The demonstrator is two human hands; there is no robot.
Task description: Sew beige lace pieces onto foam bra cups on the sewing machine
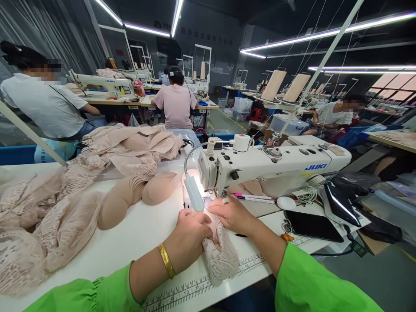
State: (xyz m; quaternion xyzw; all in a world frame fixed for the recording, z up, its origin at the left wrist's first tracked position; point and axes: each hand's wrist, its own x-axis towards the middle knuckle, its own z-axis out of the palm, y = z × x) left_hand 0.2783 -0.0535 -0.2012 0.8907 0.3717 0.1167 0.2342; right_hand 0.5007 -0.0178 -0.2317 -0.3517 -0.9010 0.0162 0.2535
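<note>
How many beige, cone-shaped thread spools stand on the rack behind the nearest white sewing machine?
2: left beige thread cone and right beige thread cone, side by side; others may be hidden.

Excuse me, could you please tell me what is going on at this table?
A person in green sleeves has both hands on a lace piece at the needle end of a white sewing machine. The left grip holds its side; the right grip rests on it nearer the needle, beside a small lamp. More lace fabric lies piled at the left.
</note>
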